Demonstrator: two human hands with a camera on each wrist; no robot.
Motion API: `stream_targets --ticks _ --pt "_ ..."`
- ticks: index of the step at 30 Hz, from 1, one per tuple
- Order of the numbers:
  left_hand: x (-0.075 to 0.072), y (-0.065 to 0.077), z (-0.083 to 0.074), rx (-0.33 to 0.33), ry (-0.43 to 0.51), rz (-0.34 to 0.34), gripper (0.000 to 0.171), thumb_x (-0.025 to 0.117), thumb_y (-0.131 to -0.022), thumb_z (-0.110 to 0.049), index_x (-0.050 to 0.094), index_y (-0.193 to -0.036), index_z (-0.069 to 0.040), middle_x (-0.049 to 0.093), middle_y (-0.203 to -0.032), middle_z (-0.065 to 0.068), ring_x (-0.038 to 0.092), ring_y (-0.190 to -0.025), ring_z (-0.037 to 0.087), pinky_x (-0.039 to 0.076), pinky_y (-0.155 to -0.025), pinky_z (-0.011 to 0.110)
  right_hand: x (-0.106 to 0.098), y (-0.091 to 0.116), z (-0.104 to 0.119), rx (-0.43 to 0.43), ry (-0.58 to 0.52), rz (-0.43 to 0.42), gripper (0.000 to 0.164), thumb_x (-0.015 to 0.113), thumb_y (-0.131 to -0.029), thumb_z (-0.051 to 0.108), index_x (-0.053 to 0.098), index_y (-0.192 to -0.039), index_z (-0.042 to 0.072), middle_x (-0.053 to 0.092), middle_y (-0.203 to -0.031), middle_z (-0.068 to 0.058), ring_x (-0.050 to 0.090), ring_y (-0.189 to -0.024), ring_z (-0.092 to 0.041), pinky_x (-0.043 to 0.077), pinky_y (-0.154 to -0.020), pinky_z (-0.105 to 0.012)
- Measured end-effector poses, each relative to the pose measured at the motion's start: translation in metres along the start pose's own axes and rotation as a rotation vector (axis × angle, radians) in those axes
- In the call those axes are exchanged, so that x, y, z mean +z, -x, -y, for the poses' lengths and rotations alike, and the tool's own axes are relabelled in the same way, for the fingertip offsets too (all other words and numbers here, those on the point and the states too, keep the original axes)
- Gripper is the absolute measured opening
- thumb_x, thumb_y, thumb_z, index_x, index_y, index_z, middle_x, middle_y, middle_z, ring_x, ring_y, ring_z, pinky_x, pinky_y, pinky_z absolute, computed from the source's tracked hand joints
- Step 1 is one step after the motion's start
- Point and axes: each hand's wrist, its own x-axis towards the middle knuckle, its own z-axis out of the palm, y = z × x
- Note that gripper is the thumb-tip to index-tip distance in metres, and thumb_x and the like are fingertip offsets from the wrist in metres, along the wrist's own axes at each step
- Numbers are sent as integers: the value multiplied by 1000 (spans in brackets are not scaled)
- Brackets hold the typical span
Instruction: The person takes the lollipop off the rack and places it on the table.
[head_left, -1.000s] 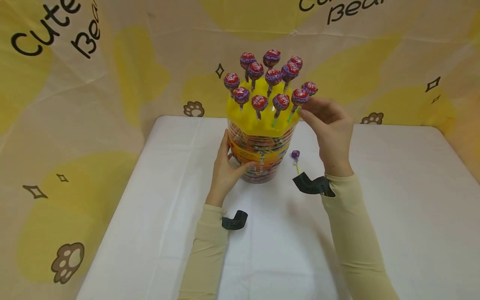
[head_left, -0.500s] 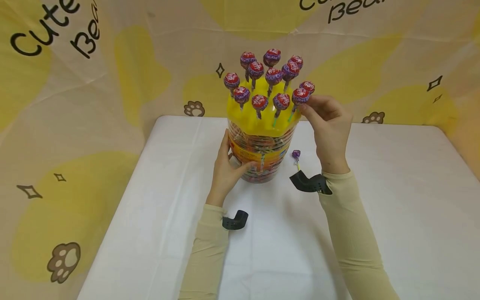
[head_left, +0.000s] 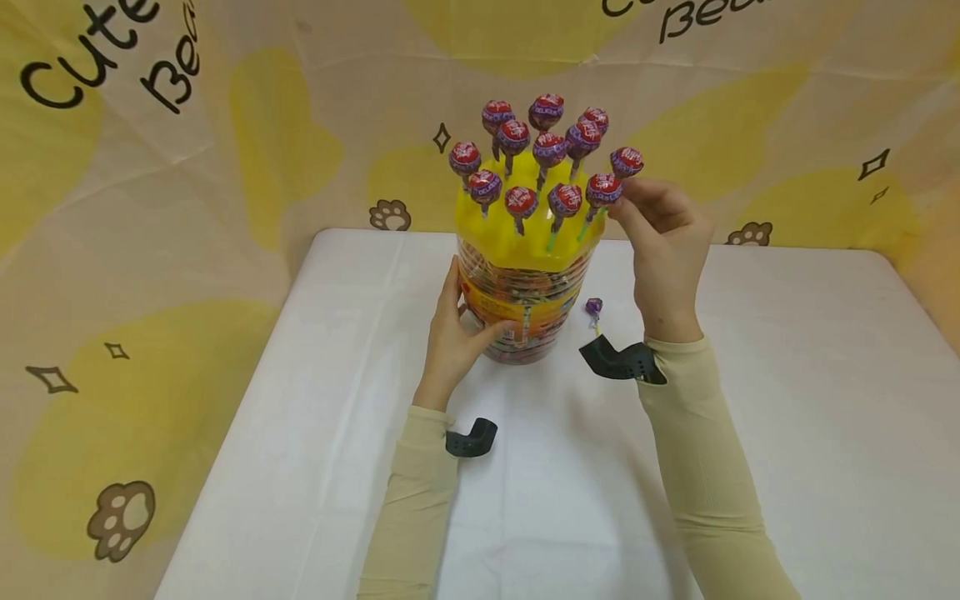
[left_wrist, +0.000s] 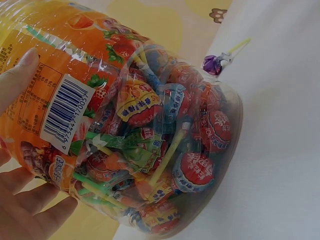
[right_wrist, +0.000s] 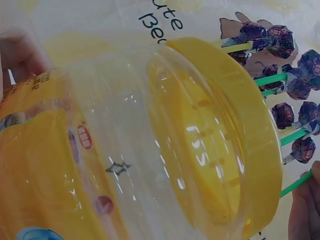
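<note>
A clear plastic jar (head_left: 517, 292) with an orange label stands on the table, full of wrapped lollipops. Several red-and-purple lollipops (head_left: 550, 150) stick up from its yellow lid (head_left: 517, 250). My left hand (head_left: 457, 342) holds the jar's left side, thumb across the label (left_wrist: 35, 100) and fingers (left_wrist: 52, 210) around the back. At the lid's right edge, my right hand (head_left: 667, 250) pinches the stick of a lollipop (head_left: 626, 162). In the right wrist view its green stick (right_wrist: 296, 185) runs from the lid's rim to my fingertips (right_wrist: 316, 172).
One purple lollipop (head_left: 594, 307) with a yellow stick lies on the white table (head_left: 795, 400), right of the jar. Behind the table hangs a yellow patterned cloth (head_left: 315, 125). Black wrist mounts (head_left: 471, 438) sit on both sleeves.
My right hand and the lollipop it pinches have shifted slightly up, first left and then back right. The left hand keeps its hold on the jar.
</note>
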Motion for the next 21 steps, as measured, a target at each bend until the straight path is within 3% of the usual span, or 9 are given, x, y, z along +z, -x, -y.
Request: stream_targets --ticks 8,21 --pt "0 0 1 8 8 1 103 79 -78 -25 8 -153 -16 19 -156 5 24 -140 24 33 -109 44 -8 -1 3 10 -85 -49 9 67 -82 -9 71 -88 -4 67 -87 -10 62 -76 -21 54 -78 -29" --pt "1 -1 0 4 2 -1 103 79 -78 -24 9 -153 -14 19 -155 7 25 -139 24 33 -109 44 -24 7 -3 30 -87 -97 7 70 -79 -8 70 -86 -9 68 -81 -13 62 -68 -20 55 -73 -29"
